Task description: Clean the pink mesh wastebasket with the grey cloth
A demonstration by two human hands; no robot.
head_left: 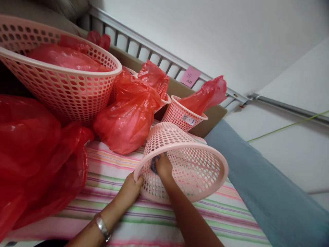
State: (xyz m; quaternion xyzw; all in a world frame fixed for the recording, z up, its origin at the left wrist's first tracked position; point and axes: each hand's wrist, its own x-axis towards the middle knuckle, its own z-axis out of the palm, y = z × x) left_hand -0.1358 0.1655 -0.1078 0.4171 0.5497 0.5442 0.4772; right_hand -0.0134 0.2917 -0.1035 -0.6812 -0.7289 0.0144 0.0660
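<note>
A pink perforated plastic basket [167, 134] lies tipped on its side on the striped cloth [108, 202], its mouth facing me. My left hand [131, 188] is closed round the left part of its rim, thumb on the inside edge. Reaching into the basket, my right hand [163, 165] is closed on a dark, patterned cloth [154, 164] and presses it to the inner left wall. Part of that cloth and the fingertips are hidden behind the hand.
Red plastic bags [125, 127] lie to the left. A big pink basket [77, 92] stands upper left, and a smaller pink basket [177, 109] holds a red bag behind. A metal rail [154, 44] with a pink note [190, 76] runs along the back; a blue-grey surface [267, 181] lies right.
</note>
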